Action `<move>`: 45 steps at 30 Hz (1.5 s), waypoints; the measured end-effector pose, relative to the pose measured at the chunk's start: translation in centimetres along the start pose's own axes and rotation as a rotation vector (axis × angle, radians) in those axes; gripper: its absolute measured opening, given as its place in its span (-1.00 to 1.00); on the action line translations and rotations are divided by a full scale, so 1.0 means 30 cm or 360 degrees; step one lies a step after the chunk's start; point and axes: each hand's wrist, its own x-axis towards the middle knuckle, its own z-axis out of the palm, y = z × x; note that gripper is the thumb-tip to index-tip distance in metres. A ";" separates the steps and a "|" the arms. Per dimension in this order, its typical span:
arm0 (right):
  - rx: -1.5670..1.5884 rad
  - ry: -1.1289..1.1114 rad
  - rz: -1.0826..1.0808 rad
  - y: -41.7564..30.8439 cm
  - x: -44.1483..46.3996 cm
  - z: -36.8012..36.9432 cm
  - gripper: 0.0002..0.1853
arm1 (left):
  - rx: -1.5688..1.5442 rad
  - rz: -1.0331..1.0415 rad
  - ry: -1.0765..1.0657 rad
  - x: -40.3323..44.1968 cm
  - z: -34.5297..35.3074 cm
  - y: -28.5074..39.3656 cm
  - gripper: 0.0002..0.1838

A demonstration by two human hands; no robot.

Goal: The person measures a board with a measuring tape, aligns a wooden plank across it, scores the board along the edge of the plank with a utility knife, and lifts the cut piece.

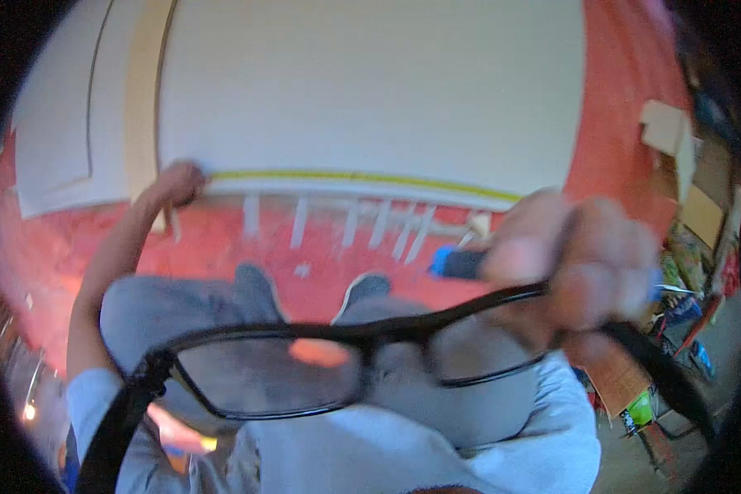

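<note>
Apparent measuring step: tape (354, 175) on board (370, 90)
Our right hand (584, 259) grips a tool (461, 264); leftward, left hand (181, 183) at tape end, hold unclear. We likely need steady tape next.

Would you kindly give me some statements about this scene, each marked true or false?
1. The left hand is at the left end of the yellow tape. True.
2. The tape runs down the middle of the sheet. False: it runs along the near edge of the sheet.
3. The right hand holds a blue-and-black object. True.
4. The glasses lie on the sheet. False: the glasses are in the foreground, close to the camera.
5. The floor is red. True.
</note>
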 end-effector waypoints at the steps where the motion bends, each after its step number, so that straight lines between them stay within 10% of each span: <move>1: 0.0001 0.0042 -0.0002 0.004 -0.014 -0.005 -0.72 | -0.0091 -0.0028 0.0057 -0.001 -0.024 0.013 -0.44; 6: 0.0004 0.0162 0.0012 0.019 -0.053 -0.035 -0.74 | -0.0561 -0.0485 -0.0132 -0.045 -0.240 0.162 -0.48; 27: -0.0120 0.0394 0.0052 0.165 0.029 -0.092 -0.70 | -0.0748 -0.0567 -0.0115 -0.072 -0.270 0.204 -0.46; 33: -0.1321 0.0976 0.1417 0.507 -0.215 -0.514 -0.65 | -0.0732 -0.0437 0.0117 -0.073 -0.198 0.163 -0.47; 45: -0.1319 0.0576 0.1562 0.563 -0.367 -0.404 -0.38 | -0.0696 -0.0478 -0.0002 -0.072 -0.240 0.184 -0.49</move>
